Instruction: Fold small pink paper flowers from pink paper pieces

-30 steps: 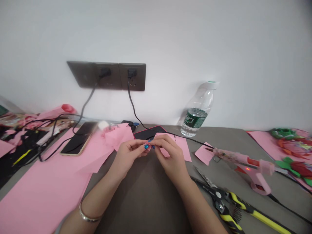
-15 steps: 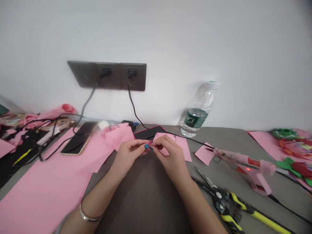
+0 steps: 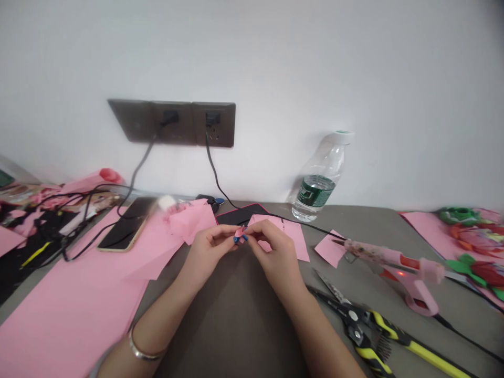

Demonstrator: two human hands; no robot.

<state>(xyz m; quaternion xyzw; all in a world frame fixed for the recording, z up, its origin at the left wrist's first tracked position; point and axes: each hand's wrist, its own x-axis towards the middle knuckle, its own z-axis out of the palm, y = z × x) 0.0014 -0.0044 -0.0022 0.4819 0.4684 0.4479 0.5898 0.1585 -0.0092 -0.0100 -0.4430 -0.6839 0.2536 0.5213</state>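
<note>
Left hand (image 3: 208,252) and right hand (image 3: 273,254) meet above the counter (image 3: 354,220), fingers (image 3: 260,231) closed in a tight pinch on a small pink paper scrap (image 3: 239,232); fine shaping in hand, calling for a steady hold.

Lighting is bright, even and diffuse, with no visible source in frame. The wall (image 3: 275,63) reads pale and slightly washed out. Shadows are faint and soft, the clearest lying on the tabletop (image 3: 354,223) below the left hand (image 3: 208,254) and right hand (image 3: 273,257). Small glare spots appear on the plastic bottle (image 3: 318,197). Wide-angle distortion bends the tabletop edges and skews the socket plate (image 3: 173,122). The paper flowers (image 3: 476,244) at the right edge are blurred, and the upper right corner darkens. Fine detail on the pink scrap (image 3: 239,232) is soft.
</note>
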